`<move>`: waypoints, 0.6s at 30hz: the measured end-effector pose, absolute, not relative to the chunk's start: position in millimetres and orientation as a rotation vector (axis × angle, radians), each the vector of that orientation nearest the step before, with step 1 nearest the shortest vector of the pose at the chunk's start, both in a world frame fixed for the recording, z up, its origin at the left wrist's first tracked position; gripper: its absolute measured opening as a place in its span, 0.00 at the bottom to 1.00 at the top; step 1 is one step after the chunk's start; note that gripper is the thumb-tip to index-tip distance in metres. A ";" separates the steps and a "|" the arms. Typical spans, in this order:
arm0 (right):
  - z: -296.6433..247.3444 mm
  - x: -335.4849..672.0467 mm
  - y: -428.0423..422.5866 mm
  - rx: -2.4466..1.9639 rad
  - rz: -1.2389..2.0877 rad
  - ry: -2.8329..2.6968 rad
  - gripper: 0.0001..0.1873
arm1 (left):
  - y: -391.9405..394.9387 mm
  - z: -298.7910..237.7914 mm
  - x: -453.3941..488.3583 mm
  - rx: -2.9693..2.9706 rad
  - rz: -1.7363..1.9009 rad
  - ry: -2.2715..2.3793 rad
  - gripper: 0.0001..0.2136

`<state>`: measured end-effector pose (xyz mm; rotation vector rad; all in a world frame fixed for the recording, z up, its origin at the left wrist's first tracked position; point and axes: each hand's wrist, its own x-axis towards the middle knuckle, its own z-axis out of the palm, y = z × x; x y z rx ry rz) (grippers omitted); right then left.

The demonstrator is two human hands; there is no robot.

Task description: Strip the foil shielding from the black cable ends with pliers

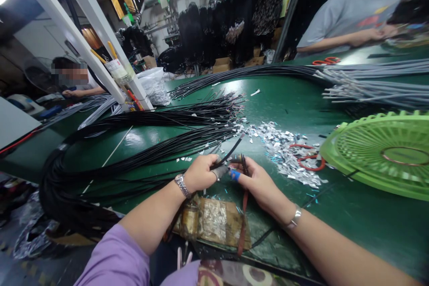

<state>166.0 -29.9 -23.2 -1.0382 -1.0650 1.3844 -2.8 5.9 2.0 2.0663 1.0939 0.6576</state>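
My left hand (200,172) is closed around the end of a black cable (231,152) that rises up and to the right from its fingers. A grey cover sits on one fingertip. My right hand (255,180) is closed too, pinching a small dark tool or cable end right next to the left fingers, with blue tape on one fingertip. Both hands hover above the green table (351,214), near its front edge. A thick bundle of black cables (134,143) lies to the left and loops down off the table.
A pile of silver foil scraps (284,154) and red-handled scissors (306,157) lie right of my hands. A green fan grille (385,152) sits at the right. Grey cables (375,82) lie at the back right. Other people work at the far right and far left.
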 end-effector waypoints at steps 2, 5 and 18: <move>-23.0 168.7 -29.3 -1.049 1.370 -1.059 0.22 | 6.6 2.0 -2.9 2.018 0.674 1.085 0.14; -22.9 172.1 -28.0 -1.082 1.359 -1.000 0.22 | 7.3 2.1 -3.1 1.985 0.712 1.074 0.12; -22.1 180.4 -20.5 -1.103 1.044 -1.513 0.14 | 8.8 -1.8 -5.6 2.135 0.711 1.086 0.08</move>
